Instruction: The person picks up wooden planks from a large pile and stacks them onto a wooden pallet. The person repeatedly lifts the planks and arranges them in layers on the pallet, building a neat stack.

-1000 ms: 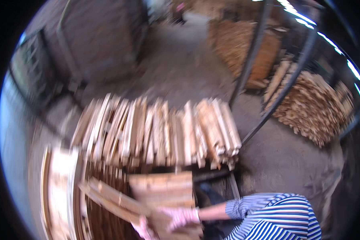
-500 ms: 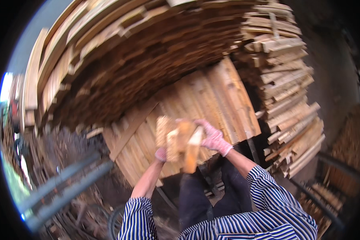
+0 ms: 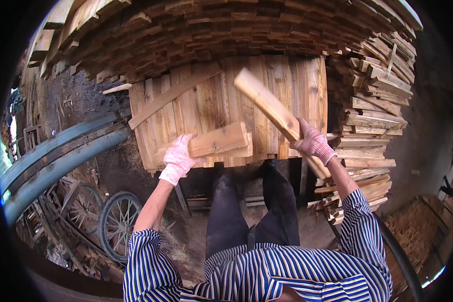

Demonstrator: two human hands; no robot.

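Both my hands wear pink-and-white knit gloves. At the near left of a tabletop of wooden planks [image 3: 201,100], my left hand [image 3: 177,157] is closed around the left end of a couple of short wooden boards [image 3: 217,141], one lying over the other. My right hand [image 3: 314,142] grips a longer wooden board [image 3: 267,103] around its lower part. That board slants, its far end toward the middle of the tabletop and its near end past the front edge. A thin strip of wood [image 3: 171,95] lies diagonally across the planks at the far left.
A tall stack of boards [image 3: 211,30] rises behind the tabletop, and another stack [image 3: 372,126] stands on the right. Blue metal pipes [image 3: 80,156] run along the left. Below them is a spoked wheel [image 3: 118,226]. A dark bar [image 3: 400,256] crosses at the lower right.
My hands have moved apart from a bunch of wood pieces held between them. The right now has one long board to the right, the left the short boards. The view has turned.
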